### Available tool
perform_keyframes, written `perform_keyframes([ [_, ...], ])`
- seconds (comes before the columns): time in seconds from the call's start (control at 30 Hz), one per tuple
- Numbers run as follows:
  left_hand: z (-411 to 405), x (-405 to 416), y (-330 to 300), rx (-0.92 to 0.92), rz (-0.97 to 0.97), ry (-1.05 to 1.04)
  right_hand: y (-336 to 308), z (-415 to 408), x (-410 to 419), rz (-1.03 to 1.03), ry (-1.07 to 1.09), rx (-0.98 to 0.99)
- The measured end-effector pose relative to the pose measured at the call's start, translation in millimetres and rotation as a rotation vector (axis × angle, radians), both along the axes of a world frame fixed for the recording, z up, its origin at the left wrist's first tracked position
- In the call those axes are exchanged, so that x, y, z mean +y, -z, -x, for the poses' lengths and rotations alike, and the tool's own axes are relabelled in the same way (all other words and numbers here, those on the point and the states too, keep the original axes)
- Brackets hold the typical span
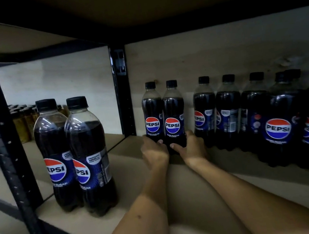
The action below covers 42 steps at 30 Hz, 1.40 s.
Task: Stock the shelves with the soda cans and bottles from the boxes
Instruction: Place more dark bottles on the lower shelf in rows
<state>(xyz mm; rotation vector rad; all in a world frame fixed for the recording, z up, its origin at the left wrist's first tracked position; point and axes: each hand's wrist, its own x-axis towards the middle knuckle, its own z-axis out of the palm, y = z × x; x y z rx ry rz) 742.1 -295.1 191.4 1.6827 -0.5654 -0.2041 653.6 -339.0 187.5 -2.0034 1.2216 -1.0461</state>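
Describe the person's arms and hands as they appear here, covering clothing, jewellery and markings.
Both forearms are bare up to the frame's lower edge; no sleeves show. The left hand and right hand wear no gloves, and no rings, watch or bracelets are visible. The left forearm has one small dark spot. Fingernails look short and unpainted, though the dim light blurs them.

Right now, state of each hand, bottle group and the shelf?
left hand: grips base of the left back bottle, upright at the back wall
right hand: grips base of the right back bottle, upright, touching its neighbour
two front bottles: upright, capped, side by side near the shelf's front left corner
bottle row: upright, capped, along the right
shelf: partly stocked
amber bottles: on the next bay, blurred
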Motion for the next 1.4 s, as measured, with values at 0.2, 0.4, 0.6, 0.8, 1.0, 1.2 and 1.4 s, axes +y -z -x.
perform_keyframes([
  [0.2, -25.3, -27.5, 0.8, -0.065, -0.011, 0.01, 1.5, -24.7, -29.9, 0.061, -0.008, -0.056],
  [0.4, -39.2, -47.1, 4.7, -0.13, 0.003, 0.058, 4.0, -36.7, -50.7, 0.073, 0.047, -0.066],
  [0.6, -42.6, -53.3, 6.8, -0.11, 0.042, 0.083, 4.8, -37.1, -52.7, 0.103, 0.086, -0.037],
  [0.8, -42.2, -50.8, 6.7, -0.114, 0.033, 0.104, 4.1, -36.2, -49.1, 0.127, 0.102, -0.005],
  [1.0, -38.0, -46.7, 4.9, -0.123, -0.022, 0.136, 1.0, -35.5, -44.6, 0.122, 0.101, -0.006],
  [1.2, -26.7, -35.4, 1.3, -0.204, -0.183, 0.072, 4.4, -24.7, -37.9, 0.118, 0.083, -0.025],
  [1.4, -6.6, -11.8, -2.9, -0.13, -0.147, 0.086, -0.4, 9.4, -13.6, 0.021, 0.158, -0.123],
])
